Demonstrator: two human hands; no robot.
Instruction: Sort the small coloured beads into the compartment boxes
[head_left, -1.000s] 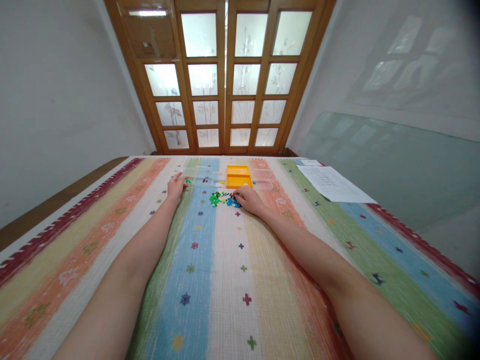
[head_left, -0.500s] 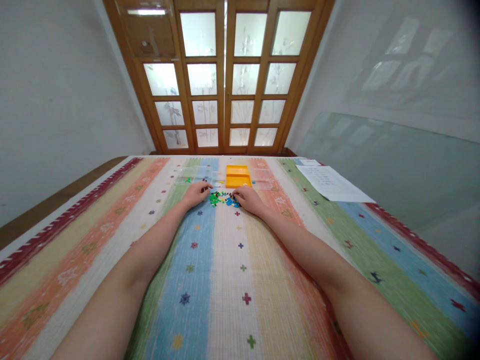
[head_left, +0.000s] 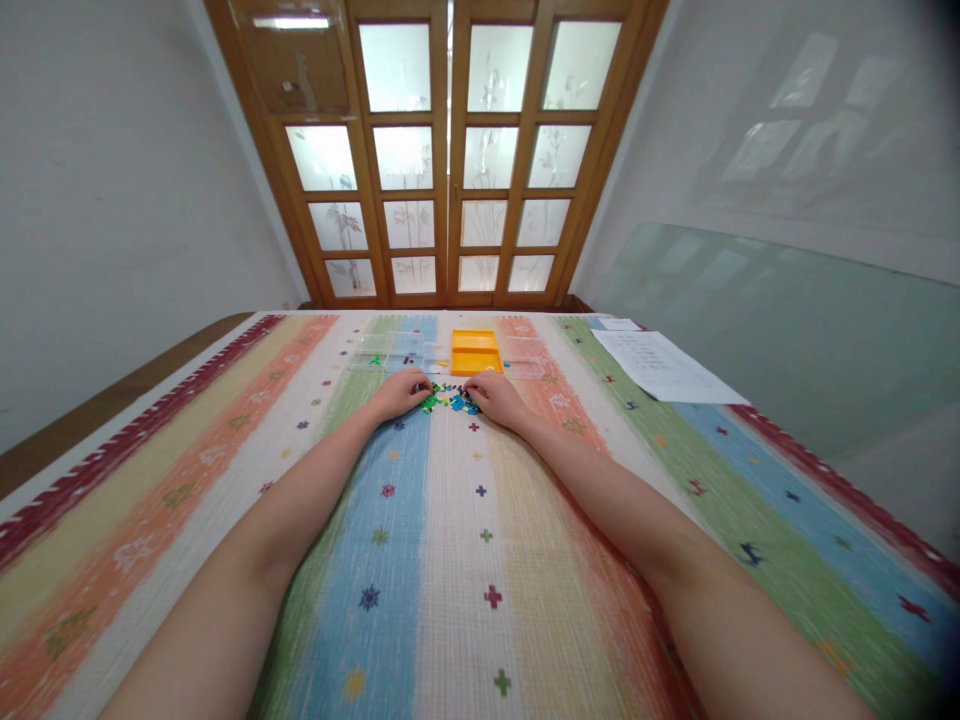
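Head view, the only one. Both my forearms lie flat on the striped multicolour woven cloth point(head_left: 450, 560) that covers the table, stretched far forward. Resting them there likely steadies my fingers for small stuff.

My left hand point(head_left: 401, 392) sits palm down at the left edge of the small heap of tiny green, blue and dark plastic pieces point(head_left: 448, 398). Its fingertips are curled onto the green bits and touching them. Whether it pinches one, I cannot tell: too small.

My right hand point(head_left: 496, 397) is palm down at the right edge of the same heap, fingers bent onto the blue and dark pieces. Pinching or just touching, I cannot tell either.

So the heap lies between my two hands, on the pale stripe at the far middle of the cloth, boxed in from both sides. That probably keeps the loose bits from spreading.

Just behind the heap is a shallow orange rectangular plastic tray point(head_left: 475, 352). Clear plastic compartment boxes flank it, left point(head_left: 382, 350) and right point(head_left: 525, 356). The left one shows a few small pieces inside. All are near the heap, probably for short reaches.

A white printed paper sheet point(head_left: 664, 367) lies flat at far right, well apart from my hands.

A wooden double door with frosted glass panes point(head_left: 450, 160) stands beyond the table. A large glass pane point(head_left: 787, 330) leans on the right wall.
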